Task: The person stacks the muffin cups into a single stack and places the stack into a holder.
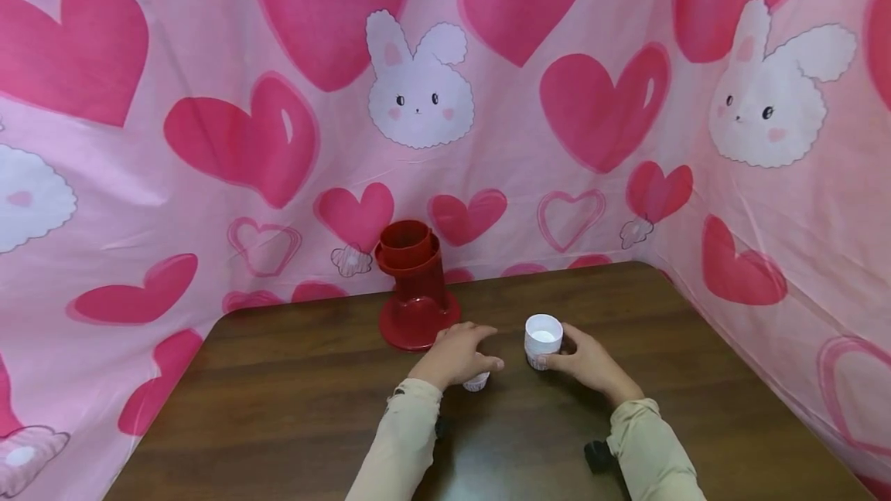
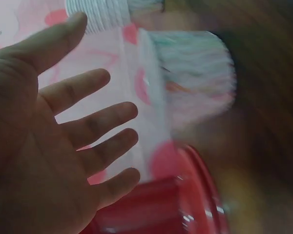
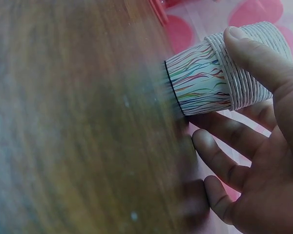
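Observation:
My right hand [image 1: 592,363] grips a stack of white paper cups [image 1: 543,339] between thumb and fingers. The stack stands upright, mouth up, on the table. In the right wrist view the nested rims of the paper cups [image 3: 251,66] lie under the thumb, and wavy coloured lines mark the lowest cup. My left hand [image 1: 455,354] is over a single paper cup [image 1: 476,383], partly hiding it. Its fingers are spread and relaxed in the left wrist view, where that blurred cup [image 2: 198,78] appears apart from the fingertips.
Behind my left hand stands a red plastic holder [image 1: 418,322] with a round base and a wide, ringed top. The brown wooden table [image 1: 292,408] meets a pink curtain [image 1: 501,168] with hearts and rabbits at the back and sides.

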The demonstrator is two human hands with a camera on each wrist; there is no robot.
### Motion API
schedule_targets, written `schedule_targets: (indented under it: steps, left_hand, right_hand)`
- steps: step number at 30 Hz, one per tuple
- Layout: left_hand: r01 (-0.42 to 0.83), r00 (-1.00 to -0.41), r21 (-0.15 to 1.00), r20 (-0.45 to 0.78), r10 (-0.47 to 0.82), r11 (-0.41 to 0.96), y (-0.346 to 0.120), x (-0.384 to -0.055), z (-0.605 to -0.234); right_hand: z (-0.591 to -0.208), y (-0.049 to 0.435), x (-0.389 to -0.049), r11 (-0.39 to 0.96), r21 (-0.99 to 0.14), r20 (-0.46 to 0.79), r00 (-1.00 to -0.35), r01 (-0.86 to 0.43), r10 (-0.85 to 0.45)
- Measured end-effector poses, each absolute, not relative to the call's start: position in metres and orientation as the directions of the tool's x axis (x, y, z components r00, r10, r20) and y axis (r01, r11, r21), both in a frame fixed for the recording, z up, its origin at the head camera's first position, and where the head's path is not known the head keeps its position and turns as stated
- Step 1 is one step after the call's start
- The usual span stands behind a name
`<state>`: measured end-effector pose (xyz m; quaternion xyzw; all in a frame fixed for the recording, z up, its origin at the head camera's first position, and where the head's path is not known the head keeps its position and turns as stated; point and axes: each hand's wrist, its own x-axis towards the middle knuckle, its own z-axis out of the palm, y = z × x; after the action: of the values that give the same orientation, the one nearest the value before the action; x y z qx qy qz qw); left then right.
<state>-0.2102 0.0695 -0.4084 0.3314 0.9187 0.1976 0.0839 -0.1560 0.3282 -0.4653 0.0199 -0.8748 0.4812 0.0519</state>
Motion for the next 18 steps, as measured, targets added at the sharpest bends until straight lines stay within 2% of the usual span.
schedule_targets:
  steps: [6,11,18]
  left_hand:
    - [0.455,-0.804,0.544,-0.089,0.588,0.704,0.046,-0.211,-0.427]
    - [0.398,-0.8,0.657,-0.093,0.592,0.641,0.037,-0.213,-0.436]
    - [0.392,-0.789,0.687,-0.09,0.607,0.612,0.032,-0.216,-0.438]
  right_hand:
    - [-0.468,0.327,-0.156,0.558,-0.825,0.119,-0.993,-0.09,0.016]
    - [-0.467,0.328,-0.156,0.553,-0.829,0.113,-0.993,-0.084,0.018]
    - [-0.465,0.327,-0.158,0.567,-0.82,0.114,-0.993,-0.085,0.017]
